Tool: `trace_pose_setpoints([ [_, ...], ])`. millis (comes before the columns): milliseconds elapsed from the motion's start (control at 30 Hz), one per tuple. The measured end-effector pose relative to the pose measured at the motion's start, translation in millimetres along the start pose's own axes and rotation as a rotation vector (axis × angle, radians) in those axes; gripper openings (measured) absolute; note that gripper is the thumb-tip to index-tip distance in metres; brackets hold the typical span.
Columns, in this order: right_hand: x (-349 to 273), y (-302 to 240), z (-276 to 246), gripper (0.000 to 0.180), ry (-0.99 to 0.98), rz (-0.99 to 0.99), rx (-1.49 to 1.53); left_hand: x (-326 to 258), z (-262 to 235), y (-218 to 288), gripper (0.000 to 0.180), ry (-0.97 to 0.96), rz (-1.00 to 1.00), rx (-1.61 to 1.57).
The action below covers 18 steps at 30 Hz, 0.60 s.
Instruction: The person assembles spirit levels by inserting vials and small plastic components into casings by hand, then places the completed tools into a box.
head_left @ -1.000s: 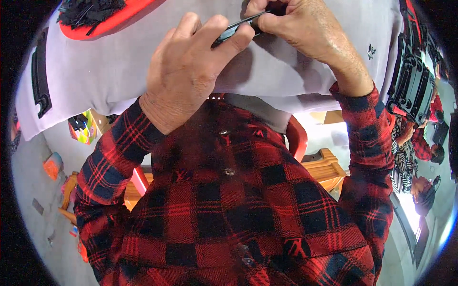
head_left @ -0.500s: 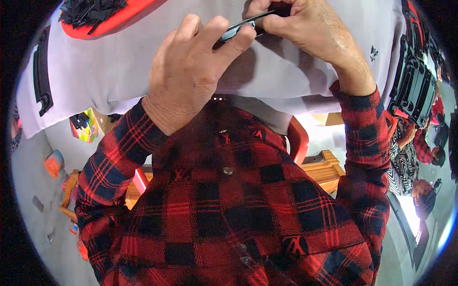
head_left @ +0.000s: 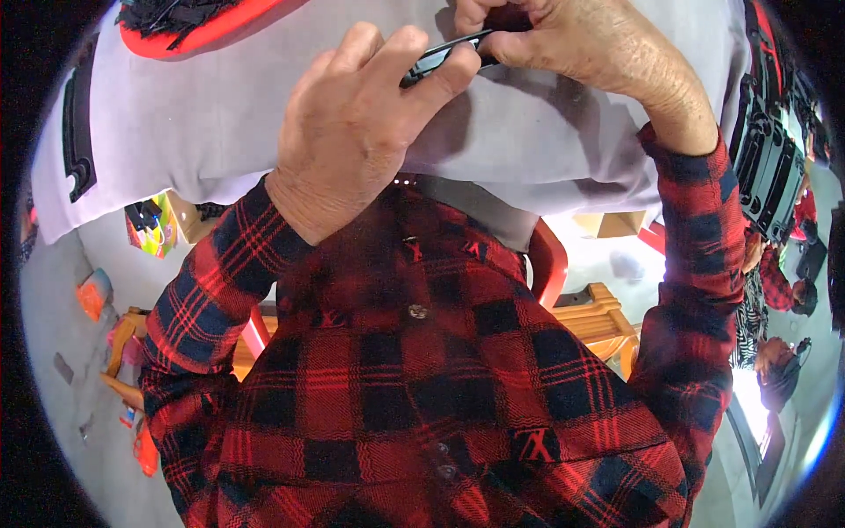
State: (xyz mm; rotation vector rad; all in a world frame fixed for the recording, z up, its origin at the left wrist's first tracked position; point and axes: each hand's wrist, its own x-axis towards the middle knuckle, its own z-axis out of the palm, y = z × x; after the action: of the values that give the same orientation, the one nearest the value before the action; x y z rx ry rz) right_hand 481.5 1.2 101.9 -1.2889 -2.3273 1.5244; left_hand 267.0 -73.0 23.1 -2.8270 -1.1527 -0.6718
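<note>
Over the far part of the cloth-covered table, my left hand (head_left: 352, 132) grips a slim, dark plastic part (head_left: 437, 60) with a shiny pale surface. Its thumb and fingers are closed around the near end. At the other end of the same part, my right hand (head_left: 598, 48) has its thumb and fingers bent and pressed together. The right fingertips are partly hidden, and whether they pinch another small piece there cannot be made out. The exact kind of the part does not show.
A red tray (head_left: 163, 46) heaped with black plastic scraps (head_left: 180, 13) lies at the far left. Below it is a long black part (head_left: 77, 132). Several black parts (head_left: 770, 172) are piled along the right edge. People sit beyond, at the right.
My right wrist and forearm have swung outward to the right, over the spot where small dark bits lay. The left hand and the plastic part have barely shifted.
</note>
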Motion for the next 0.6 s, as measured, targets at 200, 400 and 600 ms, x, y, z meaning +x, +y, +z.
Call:
trace_pose_setpoints([
  [200,2.0,-2.6,1.6,0.006,-0.004,-0.087,-0.161,-0.8,-2.1,1.4,0.044,-0.019,-0.011,0.019],
  [400,-1.3,1.8,1.7,0.006,0.034,-0.111,-0.215,2.9,-8.0,2.4,0.055,-0.058,-0.046,-0.082],
  [600,-1.4,-1.6,1.6,0.007,0.008,-0.011,-0.151,4.6,-6.4,0.3,0.053,-0.059,-0.027,-0.107],
])
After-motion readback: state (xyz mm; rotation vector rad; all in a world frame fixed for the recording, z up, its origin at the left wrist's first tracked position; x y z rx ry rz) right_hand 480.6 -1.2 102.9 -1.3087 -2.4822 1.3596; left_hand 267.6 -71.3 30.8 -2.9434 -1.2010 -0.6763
